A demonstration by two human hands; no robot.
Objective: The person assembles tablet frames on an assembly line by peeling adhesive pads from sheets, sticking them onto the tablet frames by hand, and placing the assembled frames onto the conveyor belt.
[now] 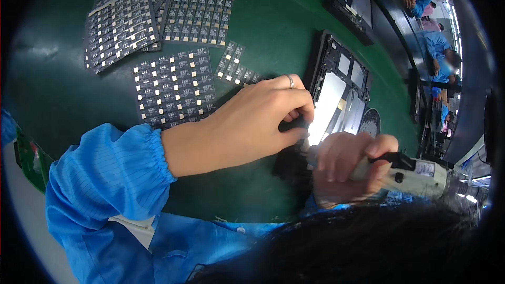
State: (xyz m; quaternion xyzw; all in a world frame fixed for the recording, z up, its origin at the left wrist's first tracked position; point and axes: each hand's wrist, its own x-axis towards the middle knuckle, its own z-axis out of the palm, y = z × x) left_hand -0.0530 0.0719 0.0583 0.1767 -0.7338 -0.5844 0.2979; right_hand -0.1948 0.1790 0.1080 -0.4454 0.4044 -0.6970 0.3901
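Wrapped round the pale electric screwdriver (421, 180), the right hand (344, 164) should keep it steady beside the opened tablet (329, 94), while the left hand (258, 113) curls loosely, its contents unclear.

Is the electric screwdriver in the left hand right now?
No, the right hand is wrapped around the electric screwdriver, while the left hand is beside the opened electronic device.

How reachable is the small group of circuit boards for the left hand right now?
Probably yes: the left hand is close beside the small group of circuit boards, whose top looks mostly uncovered. It would likely need to swing back from the open device; whether it holds something is unclear.
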